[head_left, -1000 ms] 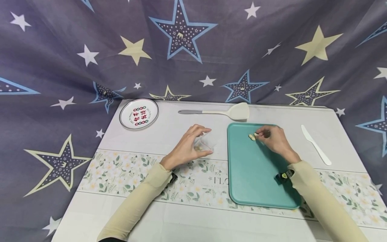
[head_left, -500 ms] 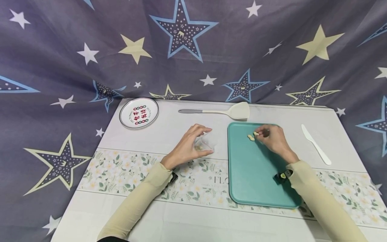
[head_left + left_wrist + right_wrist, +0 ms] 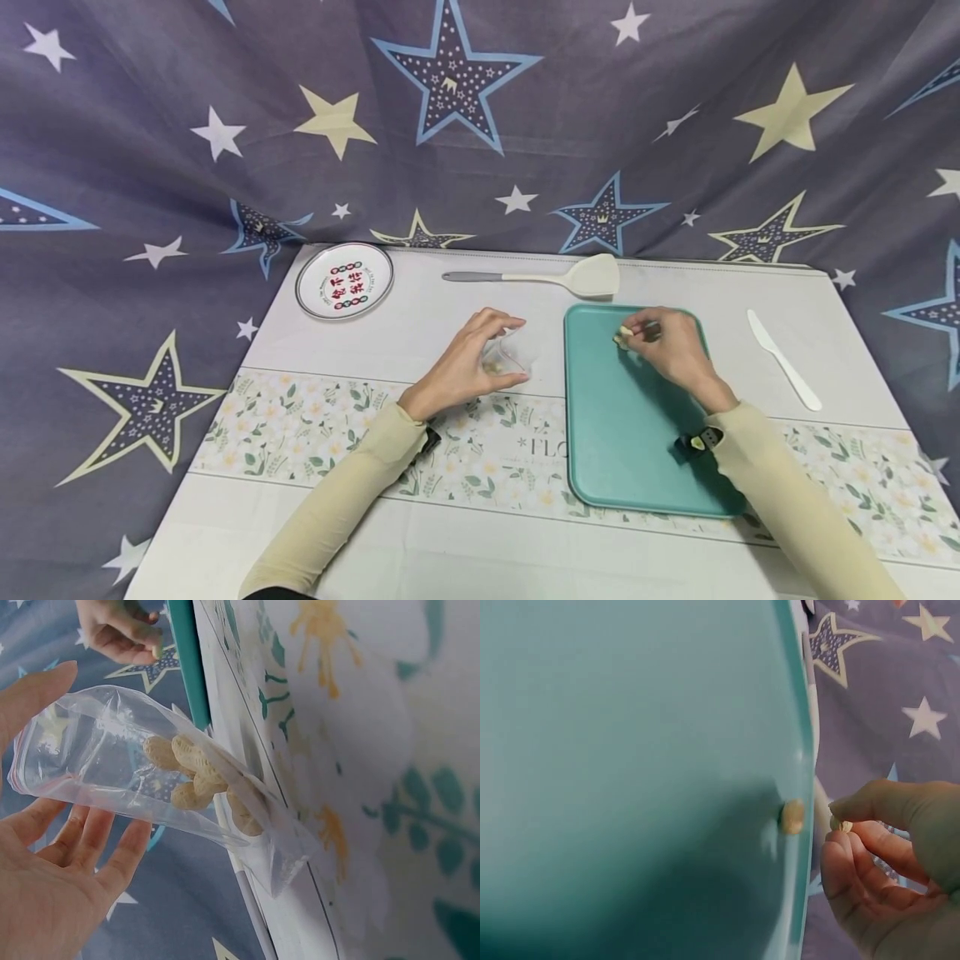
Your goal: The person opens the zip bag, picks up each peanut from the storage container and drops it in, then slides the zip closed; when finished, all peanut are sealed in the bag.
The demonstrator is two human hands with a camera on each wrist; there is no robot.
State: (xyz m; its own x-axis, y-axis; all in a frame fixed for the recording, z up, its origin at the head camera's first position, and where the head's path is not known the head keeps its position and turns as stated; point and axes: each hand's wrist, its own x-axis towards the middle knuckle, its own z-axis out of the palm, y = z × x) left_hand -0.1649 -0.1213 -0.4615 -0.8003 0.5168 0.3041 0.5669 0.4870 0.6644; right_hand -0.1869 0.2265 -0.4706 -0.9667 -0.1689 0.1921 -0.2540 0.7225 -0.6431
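Observation:
My left hand [image 3: 461,362] holds a clear zip bag [image 3: 97,750] between thumb and fingers. Several unshelled peanuts [image 3: 191,757] lie toward the bag's bottom, and its zip end lies near the thumb. Over the upper part of the teal tray [image 3: 630,433], my right hand [image 3: 671,342] pinches a peanut [image 3: 841,824] with thumb and fingertips. Another peanut [image 3: 792,817] rests on the tray near its far edge, apart from the fingers in the right wrist view. From the head view, the pinched peanut partly covers it.
Behind the tray lies a spatula [image 3: 592,277] with a grey handle. To the tray's right is a white plastic knife [image 3: 783,358]. A round plate [image 3: 345,282] with red characters sits at the back left. A star-patterned curtain [image 3: 525,108] hangs behind the table.
My right hand has shifted slightly left with the pinched peanut, which now overlaps the peanut on the tray in the head view. The left hand and bag have stayed in place.

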